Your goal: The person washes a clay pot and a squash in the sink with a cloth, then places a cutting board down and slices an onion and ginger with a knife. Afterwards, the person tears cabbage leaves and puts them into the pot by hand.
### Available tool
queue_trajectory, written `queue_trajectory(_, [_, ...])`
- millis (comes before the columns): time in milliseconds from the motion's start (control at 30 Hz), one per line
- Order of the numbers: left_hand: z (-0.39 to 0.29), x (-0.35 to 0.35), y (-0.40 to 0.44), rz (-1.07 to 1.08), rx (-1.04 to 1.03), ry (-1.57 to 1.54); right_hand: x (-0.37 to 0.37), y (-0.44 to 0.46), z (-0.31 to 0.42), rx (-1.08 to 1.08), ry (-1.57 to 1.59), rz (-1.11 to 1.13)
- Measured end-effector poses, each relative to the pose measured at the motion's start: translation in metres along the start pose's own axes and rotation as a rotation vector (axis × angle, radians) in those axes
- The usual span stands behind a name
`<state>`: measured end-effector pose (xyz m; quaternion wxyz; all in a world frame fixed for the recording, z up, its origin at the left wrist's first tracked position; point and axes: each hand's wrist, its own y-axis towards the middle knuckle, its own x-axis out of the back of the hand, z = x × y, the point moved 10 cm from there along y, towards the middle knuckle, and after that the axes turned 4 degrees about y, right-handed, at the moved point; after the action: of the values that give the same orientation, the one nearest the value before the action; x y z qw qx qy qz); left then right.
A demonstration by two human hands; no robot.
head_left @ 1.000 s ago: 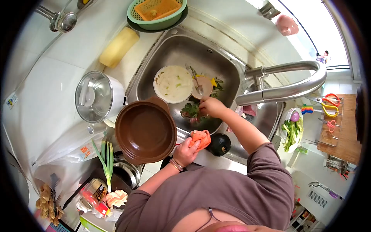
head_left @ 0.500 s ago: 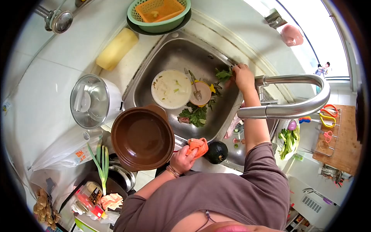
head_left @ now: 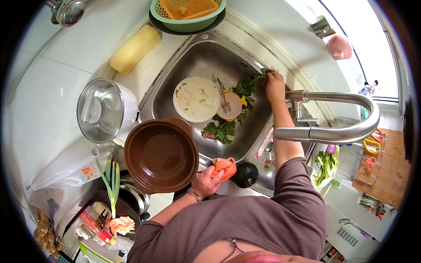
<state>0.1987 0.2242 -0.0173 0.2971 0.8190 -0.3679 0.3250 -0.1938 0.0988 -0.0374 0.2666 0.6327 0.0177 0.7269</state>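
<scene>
My left hand (head_left: 206, 182) is closed around a bunched orange cloth (head_left: 225, 168) at the sink's front edge. Just left of it is a brown clay pot (head_left: 160, 155), its inside facing up; whether the hand touches it I cannot tell. At the sink's right wall, my right hand (head_left: 275, 87) has its fingers closed on leafy greens (head_left: 250, 85), which trail toward a small bowl (head_left: 230, 106) with a spoon in it. Beside that stands a larger white bowl (head_left: 196, 103) of cloudy liquid with green bits. More leaves (head_left: 222, 131) lie on the sink floor.
The steel faucet (head_left: 337, 135) reaches over my right forearm. A dark green round squash (head_left: 245, 175) sits at the sink's front edge. Left are a lidded steel pot (head_left: 103, 109) and a yellow cylindrical block (head_left: 136, 49). A green colander (head_left: 188, 24) stands at the back.
More of the leafy greens now spread beside my right hand, between it and the small bowl. My left hand keeps hold of the cloth. The whole view has shifted slightly.
</scene>
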Motion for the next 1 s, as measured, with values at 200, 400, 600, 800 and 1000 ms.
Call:
queue_trajectory(200, [0.001,0.0,-0.001,-0.012,-0.002,-0.012,0.014,0.0,0.008,-0.138,0.069,-0.105])
queue_trajectory(400, [0.0,0.0,0.0,-0.02,-0.008,-0.009,0.007,-0.003,-0.014,-0.177,0.191,-0.098])
queue_trajectory(600, [0.0,0.002,0.001,-0.03,-0.007,0.006,-0.005,-0.011,-0.037,-0.411,0.451,-0.04])
queue_trajectory(800, [0.002,-0.003,-0.004,-0.025,-0.003,0.01,0.014,-0.006,0.008,-0.11,-0.03,-0.094])
queue_trajectory(1000, [0.001,-0.001,-0.002,-0.019,0.01,0.011,-0.004,-0.008,0.01,-0.047,-0.206,-0.058])
